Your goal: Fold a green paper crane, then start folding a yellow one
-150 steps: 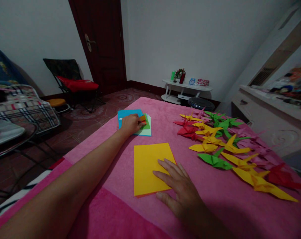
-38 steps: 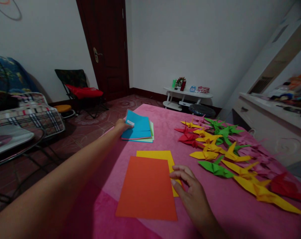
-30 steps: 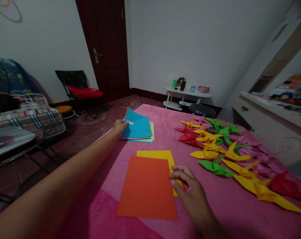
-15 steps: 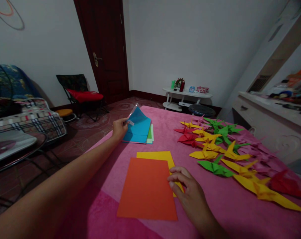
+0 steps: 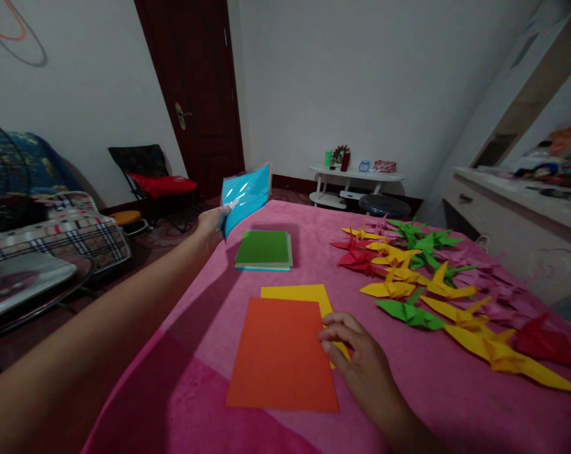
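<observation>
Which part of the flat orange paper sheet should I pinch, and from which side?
Probably its right long edge, from the right, where the right hand rests. The orange paper sheet lies flat on the pink cloth, nothing sticks up; its far right corner overlaps the yellow paper sheet, a slight step for a fingertip. The left hand holds a blue glossy sleeve.

I see left hand (image 5: 213, 222) and right hand (image 5: 361, 362) bare, left forearm (image 5: 125, 302) bare to frame edge. Short nails on right fingers (image 5: 330, 323). Dim light, finer detail unclear.
</observation>
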{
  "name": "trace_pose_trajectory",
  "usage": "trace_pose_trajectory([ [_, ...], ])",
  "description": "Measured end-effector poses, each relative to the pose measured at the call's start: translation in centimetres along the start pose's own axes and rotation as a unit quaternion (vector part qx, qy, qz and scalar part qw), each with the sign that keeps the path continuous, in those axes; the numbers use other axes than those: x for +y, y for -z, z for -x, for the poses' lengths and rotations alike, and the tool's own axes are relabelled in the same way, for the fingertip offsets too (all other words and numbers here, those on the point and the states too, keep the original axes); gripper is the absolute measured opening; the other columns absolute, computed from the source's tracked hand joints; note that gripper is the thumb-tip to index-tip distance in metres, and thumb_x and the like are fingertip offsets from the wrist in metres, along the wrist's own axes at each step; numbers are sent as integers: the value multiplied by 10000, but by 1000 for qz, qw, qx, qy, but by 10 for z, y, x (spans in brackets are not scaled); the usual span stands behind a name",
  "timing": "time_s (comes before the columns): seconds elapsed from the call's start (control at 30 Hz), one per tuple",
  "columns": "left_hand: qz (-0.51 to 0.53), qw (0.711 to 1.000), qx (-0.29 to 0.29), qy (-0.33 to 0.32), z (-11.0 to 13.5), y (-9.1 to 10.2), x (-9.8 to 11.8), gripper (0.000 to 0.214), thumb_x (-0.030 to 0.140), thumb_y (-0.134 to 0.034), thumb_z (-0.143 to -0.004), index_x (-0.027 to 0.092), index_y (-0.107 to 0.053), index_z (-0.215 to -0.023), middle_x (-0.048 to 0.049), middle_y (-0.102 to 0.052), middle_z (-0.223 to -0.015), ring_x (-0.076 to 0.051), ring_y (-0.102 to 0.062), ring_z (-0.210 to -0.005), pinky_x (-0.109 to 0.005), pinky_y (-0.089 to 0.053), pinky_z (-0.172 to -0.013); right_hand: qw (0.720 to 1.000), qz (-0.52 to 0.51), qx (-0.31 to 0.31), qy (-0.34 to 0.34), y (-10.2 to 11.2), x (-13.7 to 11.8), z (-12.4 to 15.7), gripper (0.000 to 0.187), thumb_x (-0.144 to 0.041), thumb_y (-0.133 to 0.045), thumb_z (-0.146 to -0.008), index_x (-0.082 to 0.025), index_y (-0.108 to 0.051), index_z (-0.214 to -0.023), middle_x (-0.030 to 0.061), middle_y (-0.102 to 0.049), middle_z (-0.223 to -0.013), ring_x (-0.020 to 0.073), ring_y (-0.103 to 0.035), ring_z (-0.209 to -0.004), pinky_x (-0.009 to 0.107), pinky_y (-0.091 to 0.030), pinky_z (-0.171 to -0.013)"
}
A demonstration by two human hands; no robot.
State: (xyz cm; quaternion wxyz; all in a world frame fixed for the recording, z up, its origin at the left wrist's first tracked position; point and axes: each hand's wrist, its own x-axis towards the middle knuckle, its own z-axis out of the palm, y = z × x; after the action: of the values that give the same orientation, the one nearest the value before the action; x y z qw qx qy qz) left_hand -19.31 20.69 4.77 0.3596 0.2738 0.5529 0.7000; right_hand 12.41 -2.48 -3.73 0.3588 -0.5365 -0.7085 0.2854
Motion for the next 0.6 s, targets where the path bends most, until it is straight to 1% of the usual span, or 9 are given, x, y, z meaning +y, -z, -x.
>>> trace_pose_trajectory([
  [0.1,-89,996,-21,-4,12,5,-27,174,167,-660,-614,107,-636,-776,-57,-651,-685,-217,-638,-654,-380,-545,-618,1000,0,-2,-4,0,-1,-1,159,-196,-516,-819,-242,-663,-781,38,-602,-1070,187,-581,-1011,301,-468,-849],
  [0.2,-184,981,-42,-42,26,15,-53,147,176,-697,-576,122,-655,-706,-68,-662,-718,-294,-646,-841,-408,-527,-734,1000,-1,1,-2,1,-3,-1,162,-192,-516,-818,-241,-665,-779,38,-600,-1067,186,-580,-1018,304,-467,-863],
  [0.27,-227,969,-52,-84,35,21,-60,252,126,-727,-516,140,-686,-765,-87,-684,-901,-333,-577,-1068,-411,-475,-890,1000,-5,10,-2,1,-3,0,162,-186,-520,-811,-239,-670,-784,43,-595,-1078,189,-576,-1033,310,-464,-883],
  [0.33,-276,944,-79,-161,47,25,-59,420,121,-732,-533,196,-701,-946,-77,-627,-1166,-310,-454,-1243,-389,-391,-1015,999,-3,36,-6,1,-3,0,162,-181,-526,-799,-237,-678,-815,55,-582,-1103,200,-564,-1066,329,-457,-918],
  [0.4,-384,859,-178,-289,65,26,-54,422,217,-707,-641,208,-681,-1062,-95,-572,-1258,-296,-453,-1241,-394,-383,-1021,998,4,68,-8,2,-2,0,177,-183,-533,-789,-234,-677,-877,69,-565,-1133,215,-544,-1106,356,-448,-953],
  [0.43,-412,818,-255,-309,76,26,-51,372,288,-677,-704,197,-682,-1064,-102,-593,-1217,-278,-506,-1180,-376,-413,-983,997,7,81,-9,1,-1,-1,191,-184,-537,-786,-233,-672,-911,74,-557,-1147,221,-535,-1122,370,-444,-967],
  [0.5,-430,763,-411,-253,102,27,-45,399,439,-601,-785,191,-667,-1091,-91,-656,-1075,-231,-608,-982,-324,-479,-838,995,9,95,-10,1,0,-1,218,-186,-543,-783,-231,-658,-962,82,-544,-1175,227,-524,-1140,390,-441,-983],
  [0.53,-438,728,-477,-223,115,28,-43,469,483,-626,-755,202,-645,-1130,-81,-668,-1045,-226,-619,-941,-312,-481,-808,995,7,98,-10,1,0,0,226,-185,-545,-783,-231,-652,-977,84,-539,-1189,229,-523,-1144,395,-444,-984],
  [0.6,-472,635,-554,-259,136,29,-40,720,548,-767,-562,229,-604,-1186,-83,-641,-1121,-257,-593,-1003,-319,-458,-839,995,3,103,-9,1,1,0,236,-188,-547,-788,-229,-640,-1001,87,-537,-1203,232,-522,-1146,402,-452,-980],
])
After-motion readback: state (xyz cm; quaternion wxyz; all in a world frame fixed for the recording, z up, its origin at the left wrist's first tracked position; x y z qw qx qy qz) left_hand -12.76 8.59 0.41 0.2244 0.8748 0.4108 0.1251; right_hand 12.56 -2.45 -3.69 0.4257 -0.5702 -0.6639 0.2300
